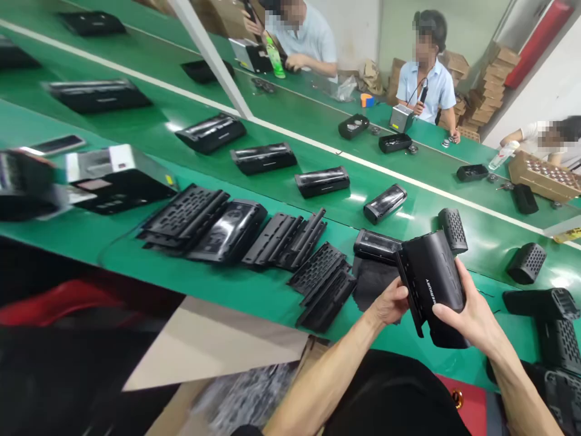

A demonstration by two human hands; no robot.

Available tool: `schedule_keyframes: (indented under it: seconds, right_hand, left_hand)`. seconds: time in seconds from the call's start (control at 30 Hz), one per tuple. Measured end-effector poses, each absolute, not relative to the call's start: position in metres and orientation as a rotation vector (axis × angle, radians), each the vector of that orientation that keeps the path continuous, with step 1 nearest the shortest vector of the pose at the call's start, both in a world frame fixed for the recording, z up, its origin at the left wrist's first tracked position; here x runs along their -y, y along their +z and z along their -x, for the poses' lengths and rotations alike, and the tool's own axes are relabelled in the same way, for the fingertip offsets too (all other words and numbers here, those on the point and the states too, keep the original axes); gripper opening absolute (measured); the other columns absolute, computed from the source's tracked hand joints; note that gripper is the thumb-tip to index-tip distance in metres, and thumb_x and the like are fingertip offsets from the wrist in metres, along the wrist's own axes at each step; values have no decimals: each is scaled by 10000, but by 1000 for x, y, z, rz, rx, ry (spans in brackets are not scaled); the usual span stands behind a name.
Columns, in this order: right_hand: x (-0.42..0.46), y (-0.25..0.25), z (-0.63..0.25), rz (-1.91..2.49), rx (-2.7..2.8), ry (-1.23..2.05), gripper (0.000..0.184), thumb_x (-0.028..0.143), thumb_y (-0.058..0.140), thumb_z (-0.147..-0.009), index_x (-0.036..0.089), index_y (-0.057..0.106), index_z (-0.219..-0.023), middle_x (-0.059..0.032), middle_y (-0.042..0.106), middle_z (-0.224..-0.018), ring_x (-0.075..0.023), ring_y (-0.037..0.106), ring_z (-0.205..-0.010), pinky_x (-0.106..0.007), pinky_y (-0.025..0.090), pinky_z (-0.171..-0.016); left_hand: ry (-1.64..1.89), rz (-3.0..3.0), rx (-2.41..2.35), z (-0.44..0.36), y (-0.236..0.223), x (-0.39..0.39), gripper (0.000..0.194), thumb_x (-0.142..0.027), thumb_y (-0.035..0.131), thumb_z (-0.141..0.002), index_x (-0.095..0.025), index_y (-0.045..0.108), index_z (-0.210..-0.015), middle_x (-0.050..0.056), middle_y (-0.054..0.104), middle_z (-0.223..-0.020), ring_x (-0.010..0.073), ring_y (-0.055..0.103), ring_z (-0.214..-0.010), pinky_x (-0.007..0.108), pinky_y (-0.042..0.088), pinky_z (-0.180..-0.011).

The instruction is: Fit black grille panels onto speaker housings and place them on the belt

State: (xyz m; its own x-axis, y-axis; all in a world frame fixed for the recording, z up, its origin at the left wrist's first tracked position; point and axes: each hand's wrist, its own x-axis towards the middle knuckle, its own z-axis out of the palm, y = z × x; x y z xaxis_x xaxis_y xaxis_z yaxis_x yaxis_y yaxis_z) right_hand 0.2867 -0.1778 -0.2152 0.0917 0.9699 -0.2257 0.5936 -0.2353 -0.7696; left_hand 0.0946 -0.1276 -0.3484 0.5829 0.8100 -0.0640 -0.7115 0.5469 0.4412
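A black speaker housing [433, 266] with white "MERKURY" lettering is tilted up in front of me, above the bench's near edge. My right hand [474, 312] is closed around its right side, thumb across the front. My left hand [391, 301] pinches a slotted black panel [412, 300] along the housing's left side; whether the two are joined I cannot tell. Just behind the left hand lie a dark cloth [370, 278] and a glossy-fronted black speaker [374, 243]. Perforated black panels [318, 266] lie in stacks to the left.
A green conveyor [318, 145] carries several speakers past the bench. A boxy device [118, 175] and a phone [57, 144] are at the left. Black housings [560, 339] crowd the right. Co-workers [426, 79] sit across the line, near a carton [540, 175] of round parts.
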Motion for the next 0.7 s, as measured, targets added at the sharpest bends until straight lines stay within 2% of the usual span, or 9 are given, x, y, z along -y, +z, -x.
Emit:
schedule_keyframes:
  seconds: [0.2,0.27,0.43,0.57,0.7]
  right_hand:
    - [175,-218,-273,1961,1697,870,1184,599,809,-802,312,198,-1775,-164,602,-1569,-411,671,-1342,-601,541,-1098]
    - [174,-221,-271,1970,1732,864,1203,610,796,-810,297,163,-1783,-178,612,-1547,-413,678,-1330,-595,554,-1076]
    - [175,-227,-275,1948,1777,879,1206,652,758,-840,288,108,-1787,-188,552,-1617,-409,643,-1388,-593,532,-1111]
    - [173,-229,-277,1920,1751,943,1209,672,753,-844,282,102,-1786,-178,536,-1641,-396,624,-1417,-589,502,-1155]
    - [165,-226,-284,1910,1720,1015,1202,674,748,-854,268,104,-1784,-177,507,-1667,-396,598,-1449,-590,476,-1191]
  left_hand:
    - [980,-493,-253,-92,-341,128,743,-473,1021,-651,-192,766,-1290,131,797,-1243,334,723,-1195,398,504,-1031]
    - [970,-508,-264,-90,-343,128,765,-481,1020,-652,-202,755,-1313,141,784,-1287,350,710,-1234,401,504,-1026]
    - [890,-548,-258,-86,-351,125,712,-434,990,-700,-218,740,-1331,133,785,-1246,308,751,-1083,356,538,-877]
    - [857,-527,-233,-91,-354,123,699,-415,983,-710,-229,734,-1336,118,791,-1197,262,758,-991,347,545,-867]
    - [862,-487,-231,-102,-354,122,680,-397,970,-716,-225,730,-1329,116,794,-1184,260,760,-964,344,543,-841]
